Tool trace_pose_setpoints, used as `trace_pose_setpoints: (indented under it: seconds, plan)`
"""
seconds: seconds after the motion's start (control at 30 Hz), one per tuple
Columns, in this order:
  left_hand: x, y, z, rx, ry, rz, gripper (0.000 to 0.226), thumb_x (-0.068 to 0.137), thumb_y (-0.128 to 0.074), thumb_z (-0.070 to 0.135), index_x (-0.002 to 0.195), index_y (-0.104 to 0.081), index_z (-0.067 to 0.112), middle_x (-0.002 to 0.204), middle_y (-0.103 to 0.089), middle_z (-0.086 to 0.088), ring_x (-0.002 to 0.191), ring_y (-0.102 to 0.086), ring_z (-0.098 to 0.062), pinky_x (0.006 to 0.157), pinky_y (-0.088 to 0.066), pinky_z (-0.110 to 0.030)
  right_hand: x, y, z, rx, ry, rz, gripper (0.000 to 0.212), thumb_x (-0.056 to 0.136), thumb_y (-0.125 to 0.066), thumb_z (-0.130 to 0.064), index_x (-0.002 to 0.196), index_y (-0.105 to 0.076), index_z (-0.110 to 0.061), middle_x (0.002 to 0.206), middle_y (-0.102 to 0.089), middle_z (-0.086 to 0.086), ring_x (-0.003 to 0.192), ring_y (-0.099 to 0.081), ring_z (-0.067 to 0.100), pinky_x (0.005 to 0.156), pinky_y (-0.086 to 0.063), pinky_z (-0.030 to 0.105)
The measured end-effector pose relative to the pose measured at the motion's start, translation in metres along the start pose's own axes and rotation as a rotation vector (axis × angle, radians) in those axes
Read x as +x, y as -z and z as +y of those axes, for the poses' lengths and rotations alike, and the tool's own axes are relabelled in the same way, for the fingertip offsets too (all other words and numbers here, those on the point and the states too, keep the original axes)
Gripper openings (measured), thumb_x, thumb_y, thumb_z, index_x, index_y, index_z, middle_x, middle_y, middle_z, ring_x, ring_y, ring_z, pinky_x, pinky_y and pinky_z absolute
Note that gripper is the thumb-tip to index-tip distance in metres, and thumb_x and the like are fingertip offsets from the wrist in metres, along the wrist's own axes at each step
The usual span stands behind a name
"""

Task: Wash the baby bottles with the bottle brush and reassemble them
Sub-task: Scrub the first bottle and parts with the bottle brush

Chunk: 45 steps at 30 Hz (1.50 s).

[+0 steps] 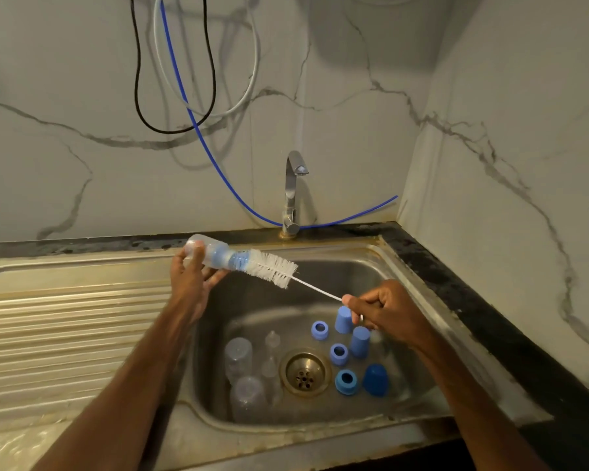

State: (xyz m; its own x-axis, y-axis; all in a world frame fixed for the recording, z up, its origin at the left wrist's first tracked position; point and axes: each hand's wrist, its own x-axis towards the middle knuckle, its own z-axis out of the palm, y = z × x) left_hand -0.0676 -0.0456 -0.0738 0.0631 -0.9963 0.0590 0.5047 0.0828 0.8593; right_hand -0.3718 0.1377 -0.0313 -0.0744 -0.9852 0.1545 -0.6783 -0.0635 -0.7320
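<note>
Clear bottle held above sink, far left, left hand curled round its base; light plastic, probably wet-slick, best gripped mid-body; bottle brush wire pinched by right hand, bristles partly inserted

L hand & R hand both bare. Forearms bare too, from near elbow to wrist; slim, long. Knuckles & tendons stand out on back of R hand. Upper arms out of view, so clothing can't tell.
</note>
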Motion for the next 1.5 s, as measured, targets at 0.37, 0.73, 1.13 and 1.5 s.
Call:
trace_pose_setpoints:
  seconds: [0.37,0.73,1.13,1.5]
  plan:
    - [-0.009,-0.009,0.0,-0.047,0.082,-0.092,0.051,0.102,-0.06,0.029,0.146,-0.041,0.011,0.133,-0.063,-0.019,0.109,-0.072,-0.032,0.079,-0.064,-0.04,0.002,-0.008,-0.002,-0.005,-0.037,-0.011,0.044,0.096,-0.064,-0.046,0.065,-0.072,-0.016,0.049,-0.059,-0.002,0.045,-0.053,0.009,0.051,-0.047,0.019]
    - [0.002,0.014,0.018,0.022,-0.113,0.297,0.04,0.1,-0.063,0.035,0.134,-0.042,0.031,0.143,-0.049,-0.011,0.122,-0.062,-0.034,0.076,-0.064,-0.041,-0.001,0.0,0.006,0.066,-0.011,-0.042,0.04,0.096,-0.063,-0.039,0.069,-0.073,-0.011,0.053,-0.062,0.005,0.047,-0.056,0.01,0.055,-0.048,0.012]
    - [-0.019,-0.021,-0.003,-0.083,0.134,0.016,0.058,0.099,-0.062,0.04,0.148,-0.045,0.014,0.139,-0.059,-0.016,0.121,-0.063,-0.033,0.071,-0.062,-0.039,0.003,-0.016,-0.009,0.381,-0.093,-0.185,0.022,0.103,-0.053,-0.013,0.094,-0.07,-0.004,0.069,-0.061,0.007,0.052,-0.049,0.016,0.047,-0.041,0.026]
    - [-0.03,-0.028,0.001,-0.202,0.205,-0.175,0.075,0.084,-0.069,0.053,0.147,-0.048,0.018,0.139,-0.062,-0.015,0.125,-0.062,-0.035,0.08,-0.061,-0.045,-0.003,-0.071,-0.015,0.498,-0.164,-0.316,0.034,0.104,-0.052,-0.033,0.088,-0.075,-0.014,0.063,-0.043,0.0,0.048,-0.029,0.008,0.045,-0.02,0.021]
